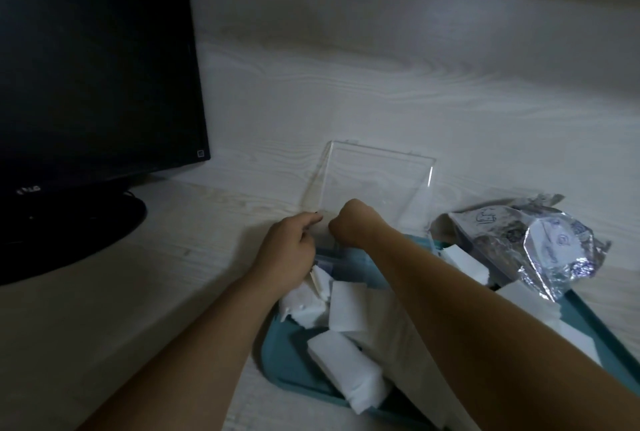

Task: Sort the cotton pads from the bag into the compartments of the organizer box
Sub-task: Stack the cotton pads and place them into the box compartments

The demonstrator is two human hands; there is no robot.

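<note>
The clear organizer box (327, 255) sits at the far end of a teal tray (285, 366), with its transparent lid (377, 181) standing open behind it. My left hand (289, 252) pinches thumb and forefinger at the box's left edge, by the lid's lower corner. My right hand (356, 226) is curled into a fist over the box, fingers pointing down; what it holds is hidden. A pale blur lies between the two hands. Loose white cotton pads (347, 306) and a stack of them (348, 370) lie on the tray. The crinkled silver bag (543, 240) lies at the right.
A black monitor (93, 66) on its stand fills the left side of the pale wood-grain desk (346, 101). More white pads (464, 262) spill from the bag's mouth onto the tray's right part. My forearms cross over the tray.
</note>
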